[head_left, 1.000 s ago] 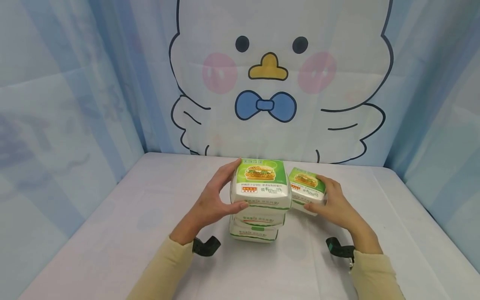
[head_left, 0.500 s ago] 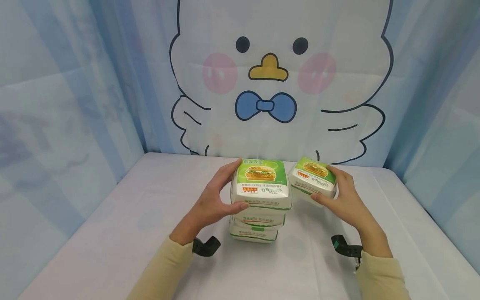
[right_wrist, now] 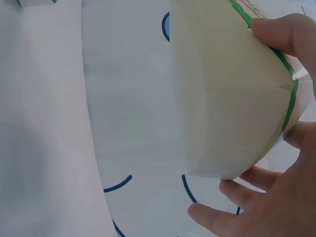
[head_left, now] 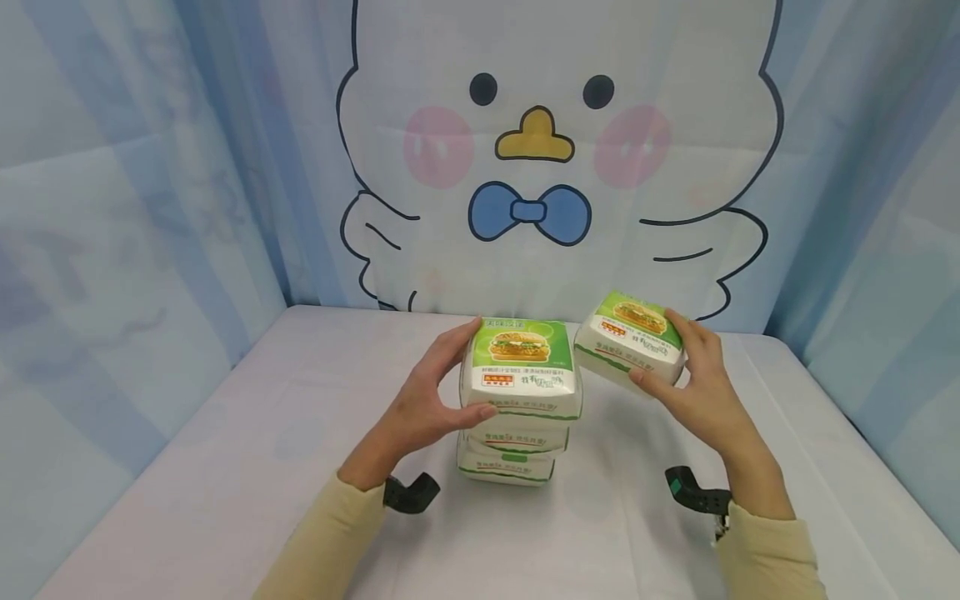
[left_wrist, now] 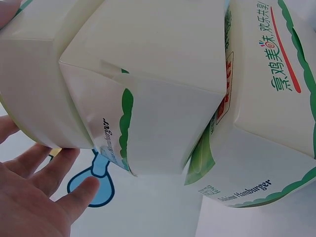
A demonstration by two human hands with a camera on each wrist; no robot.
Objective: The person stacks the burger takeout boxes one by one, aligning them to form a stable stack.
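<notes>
Three white-and-green hamburger boxes stand in a slightly uneven stack in the head view. My left hand [head_left: 423,408] grips the top hamburger box [head_left: 517,367] from the left, thumb on its front face and fingers along its far left side. Below it show the middle box [left_wrist: 148,108] and the bottom box [left_wrist: 271,138], a leaf-green flap sticking out between them. My right hand [head_left: 701,375] holds another hamburger box [head_left: 628,337] up in the air, right of the stack. It tilts, with its right side lower; its pale underside shows in the right wrist view [right_wrist: 232,108].
A white cloth covers the table [head_left: 300,500]. Behind it hangs a curtain [head_left: 540,275] printed with a cartoon chick, and bluish curtains [head_left: 135,208] close off both sides. A black wrist camera mount [head_left: 411,493] sits on each wrist.
My right hand has raised its hamburger box from beside the stack, upward and a little to the right, tilting it more. The left hand and the stack have stayed in place.
</notes>
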